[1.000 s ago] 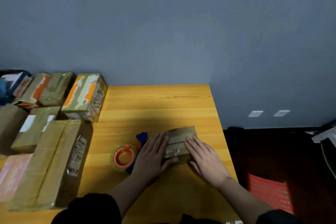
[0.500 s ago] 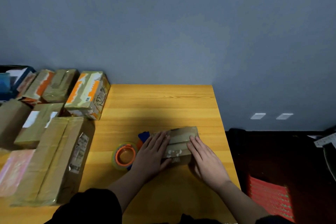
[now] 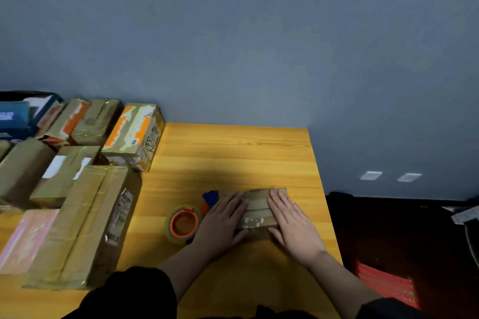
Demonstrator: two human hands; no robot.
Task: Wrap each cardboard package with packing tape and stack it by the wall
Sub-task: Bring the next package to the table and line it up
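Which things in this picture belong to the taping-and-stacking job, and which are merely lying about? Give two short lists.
Belonging to the job:
small cardboard package, pressed under left hand and right hand
tape roll
stacked packages at the table's left

Lying about:
blue box
red crate on the floor
wall sockets

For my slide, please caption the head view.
Both hands press flat on a small package beside the tape roll.

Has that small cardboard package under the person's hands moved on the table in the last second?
No. The small package sits at the same spot beside the tape roll and the same way in from the table's right edge; only the camera shifted.
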